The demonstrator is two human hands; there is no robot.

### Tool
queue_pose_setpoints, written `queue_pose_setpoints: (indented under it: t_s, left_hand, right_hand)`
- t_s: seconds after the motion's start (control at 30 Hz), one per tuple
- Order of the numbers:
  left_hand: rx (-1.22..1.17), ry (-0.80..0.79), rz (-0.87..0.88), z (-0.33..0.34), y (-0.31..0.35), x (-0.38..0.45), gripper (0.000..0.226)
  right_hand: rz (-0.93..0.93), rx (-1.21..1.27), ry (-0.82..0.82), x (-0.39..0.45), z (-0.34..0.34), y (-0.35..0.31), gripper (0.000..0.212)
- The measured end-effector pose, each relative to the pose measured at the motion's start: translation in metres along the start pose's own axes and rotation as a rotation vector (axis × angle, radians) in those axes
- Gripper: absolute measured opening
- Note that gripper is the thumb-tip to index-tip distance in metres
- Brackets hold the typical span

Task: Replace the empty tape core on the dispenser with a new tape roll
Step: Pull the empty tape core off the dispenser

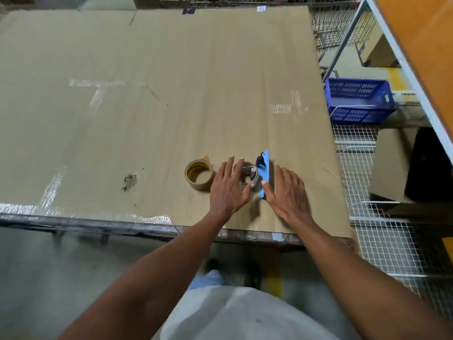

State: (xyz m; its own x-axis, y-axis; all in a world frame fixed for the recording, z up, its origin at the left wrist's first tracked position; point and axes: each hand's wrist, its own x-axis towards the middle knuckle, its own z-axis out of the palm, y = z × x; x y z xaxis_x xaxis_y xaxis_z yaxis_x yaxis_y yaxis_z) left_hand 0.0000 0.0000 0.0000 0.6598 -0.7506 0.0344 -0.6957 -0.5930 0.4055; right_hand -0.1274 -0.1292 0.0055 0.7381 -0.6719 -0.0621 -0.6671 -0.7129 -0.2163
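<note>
Both hands spread flat, holding nothing: right hand (288,190) beside the blue dispenser (264,173), left hand (229,185) thumb at the empty core (245,173). Core looks light, crushable; pull by rim. New tape roll (199,175) on worktop (171,94), just left; stiff, grip outer edge.

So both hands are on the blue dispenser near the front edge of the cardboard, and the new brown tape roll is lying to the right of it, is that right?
Not quite. The head view shows the new tape roll lying to the left of the blue dispenser, beside the left hand. The rest holds: the right hand is at the dispenser too, near the cardboard front edge.
</note>
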Motion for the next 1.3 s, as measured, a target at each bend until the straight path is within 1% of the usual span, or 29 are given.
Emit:
queue_pose_setpoints:
  t_s: [0.03,0.17,0.3,0.37,0.43,0.57,0.6,0.7,0.77,0.87,1.03,1.2,1.3]
  left_hand:
    - [-0.028,-0.011,0.014,0.000,0.001,0.002,0.076]
    - [-0.226,-0.079,-0.050,0.003,0.001,0.003,0.073]
    - [-0.343,-0.102,-0.188,0.010,-0.006,0.005,0.097]
    - [-0.386,-0.109,-0.225,0.013,-0.009,0.003,0.105]
    - [-0.412,-0.120,-0.219,0.016,-0.013,0.000,0.108]
    - [-0.429,-0.119,-0.241,0.021,-0.018,0.000,0.107]
    - [-0.429,-0.120,-0.245,0.021,-0.018,0.000,0.108]
    - [-0.436,-0.128,-0.242,0.021,-0.016,0.002,0.113]
    - [-0.423,-0.136,-0.232,0.021,-0.016,0.005,0.116]
    - [-0.413,-0.144,-0.229,0.023,-0.016,0.009,0.114]
    - [-0.421,-0.132,-0.204,0.026,-0.018,0.012,0.101]
    - [-0.425,-0.137,-0.143,0.023,-0.024,0.013,0.091]
    - [-0.403,-0.170,-0.116,0.018,-0.025,0.014,0.093]
  right_hand:
    - [-0.009,-0.004,0.008,-0.001,-0.001,0.001,0.069]
    - [0.027,0.031,-0.044,-0.007,0.001,-0.002,0.068]
    - [0.082,0.117,-0.079,-0.007,0.007,-0.005,0.071]
    - [0.100,0.151,-0.081,-0.009,0.011,-0.009,0.069]
    - [0.114,0.188,-0.077,-0.010,0.013,-0.013,0.069]
    - [0.155,0.249,-0.095,-0.013,0.013,-0.017,0.079]
    - [0.167,0.267,-0.108,-0.013,0.012,-0.018,0.078]
    - [0.202,0.309,-0.141,-0.009,0.011,-0.018,0.062]
    - [0.212,0.321,-0.152,-0.006,0.011,-0.019,0.056]
    - [0.226,0.338,-0.146,-0.002,0.015,-0.021,0.052]
    - [0.264,0.384,-0.141,0.002,0.022,-0.022,0.040]
    - [0.293,0.410,-0.150,0.005,0.023,-0.023,0.038]
    - [0.279,0.400,-0.149,0.009,0.024,-0.017,0.039]
